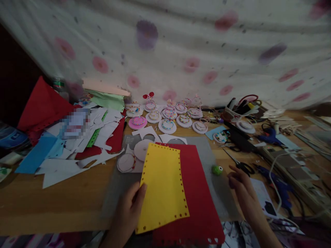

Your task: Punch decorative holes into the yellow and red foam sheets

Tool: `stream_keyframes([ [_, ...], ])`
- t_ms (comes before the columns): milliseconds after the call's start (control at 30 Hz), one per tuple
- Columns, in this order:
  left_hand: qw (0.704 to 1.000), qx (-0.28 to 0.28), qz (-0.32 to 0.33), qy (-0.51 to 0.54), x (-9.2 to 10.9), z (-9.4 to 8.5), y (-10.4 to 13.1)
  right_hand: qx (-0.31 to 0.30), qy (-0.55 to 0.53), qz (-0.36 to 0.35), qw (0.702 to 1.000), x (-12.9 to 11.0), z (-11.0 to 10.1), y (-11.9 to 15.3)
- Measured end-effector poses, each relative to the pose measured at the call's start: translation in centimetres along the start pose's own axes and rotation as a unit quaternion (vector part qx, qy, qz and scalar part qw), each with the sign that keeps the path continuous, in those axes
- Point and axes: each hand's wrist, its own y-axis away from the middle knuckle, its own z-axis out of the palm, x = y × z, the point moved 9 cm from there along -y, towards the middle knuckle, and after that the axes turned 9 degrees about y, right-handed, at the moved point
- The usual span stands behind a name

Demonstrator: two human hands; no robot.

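Observation:
A yellow sheet (164, 186) with small holes punched along its edges is pinched at its left edge by my left hand (131, 203). Beneath it lies a larger red sheet (199, 193), also punched along its near edge. My right hand (240, 184) is held over the right side of the grey mat (207, 155), fingers apart and nothing in it. Just left of that hand sits a small green ball-like figure with an eye (217, 169). Beyond the yellow sheet are white paper discs (143, 150), partly covered by it.
Several small decorated paper hats (167, 126) stand along the back. Paper scraps (98, 127) pile up at left. To the right are scissors (243, 166), a blue glue gun (279, 187) with its cable, a power strip (294, 172) and a basket of tools (234, 115).

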Motion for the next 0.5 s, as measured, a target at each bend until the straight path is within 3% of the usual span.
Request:
stream_keyframes([
  [100,0.982,-0.006,-0.073,0.176,-1.3,-0.8,0.8,-0.075,-0.186,0.062,0.978,-1.6,1.2,2.1],
  [200,0.97,-0.022,-0.112,0.213,-2.6,-1.0,1.3,-0.153,-0.229,0.052,0.96,-5.3,2.7,4.1],
  [367,0.967,-0.009,-0.132,0.216,-4.4,-1.5,1.6,-0.228,-0.12,-0.06,0.964,-10.5,5.6,6.6],
  [500,0.962,0.025,-0.145,0.231,-4.8,-1.7,1.8,-0.186,0.0,-0.105,0.977,-11.4,6.4,7.2],
])
